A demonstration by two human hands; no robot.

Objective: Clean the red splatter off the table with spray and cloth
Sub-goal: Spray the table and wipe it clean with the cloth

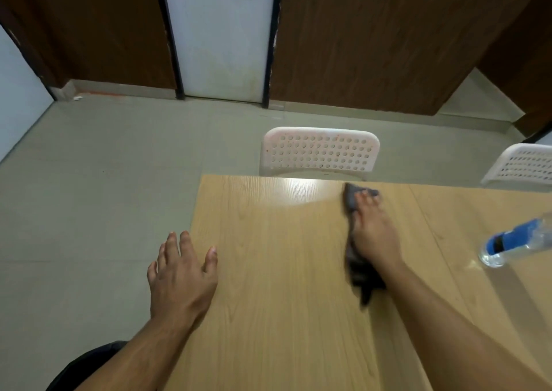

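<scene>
Woodgrain table [268,301], crumpled dk cloth [360,268]

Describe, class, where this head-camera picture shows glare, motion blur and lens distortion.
Head view: glare whitens the table at its far edge beside the dark cloth; the cloth's near end under the right hand is smeared by motion; the spray bottle looks soft; wide-angle bending tilts the door frame and walls outward.
</scene>
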